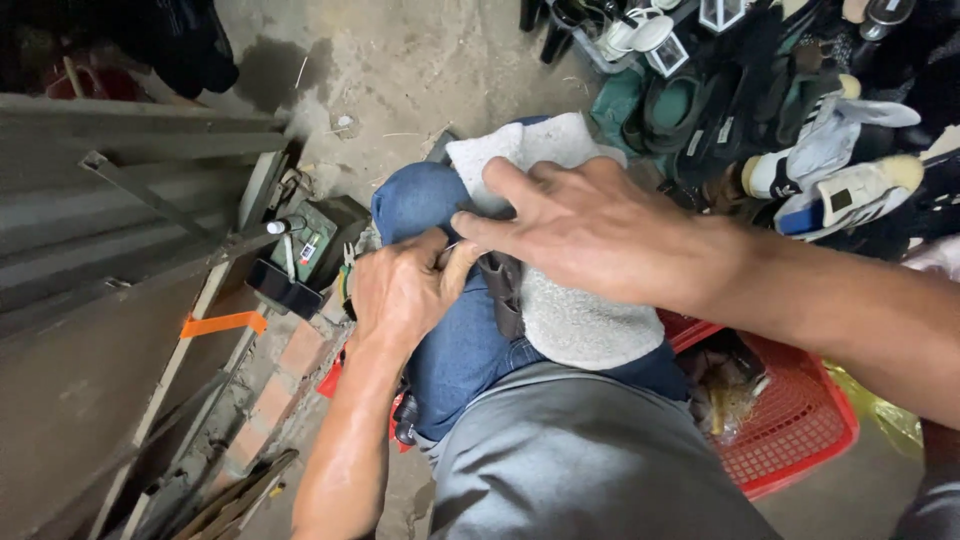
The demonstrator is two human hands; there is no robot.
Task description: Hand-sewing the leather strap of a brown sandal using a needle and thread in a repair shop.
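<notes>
Looking down from the head view, the left hand (400, 290) is clenched, its grip pinching a small tan piece (462, 268) against the dark strap (502, 290) lying on a grey towel (575, 310) over the denim knee (425, 200). The strap's long axis runs toward the body. Spread flat, the right hand (590, 225) presses the towel, grasping nothing. Red basket (800, 420) beside

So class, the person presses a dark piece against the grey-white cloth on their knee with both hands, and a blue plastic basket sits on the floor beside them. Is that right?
Not quite: the plastic basket is red, not blue, as the head view shows. The rest holds: the left hand and right hand press a dark piece against the grey-white cloth on the knee.
</notes>
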